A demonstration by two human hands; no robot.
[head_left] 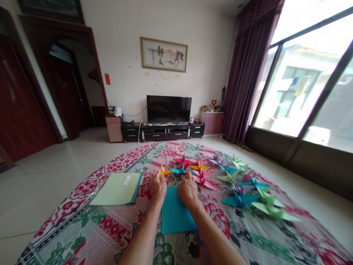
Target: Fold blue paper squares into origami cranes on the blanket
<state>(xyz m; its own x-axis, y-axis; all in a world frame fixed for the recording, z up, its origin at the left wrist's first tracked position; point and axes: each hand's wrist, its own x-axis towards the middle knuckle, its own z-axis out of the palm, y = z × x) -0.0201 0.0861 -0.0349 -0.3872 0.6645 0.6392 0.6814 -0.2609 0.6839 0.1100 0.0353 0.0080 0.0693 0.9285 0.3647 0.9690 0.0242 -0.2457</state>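
My left hand reaches over the flowered cloth with its fingers closed at a small yellow paper crane. Its fingertips cover the crane's left side. My right hand has its fingers curled at a blue paper crane, just right of the yellow one. A blue square sheet of paper lies below both hands, partly under my right wrist. Beyond and beside my right hand sit a red crane, an orange-yellow crane and a pink crane.
A stack of paper, light green on top, lies to the left with a small white slip on it. Several green, purple and blue cranes crowd the right side of the round, cloth-covered table. A television stands beyond.
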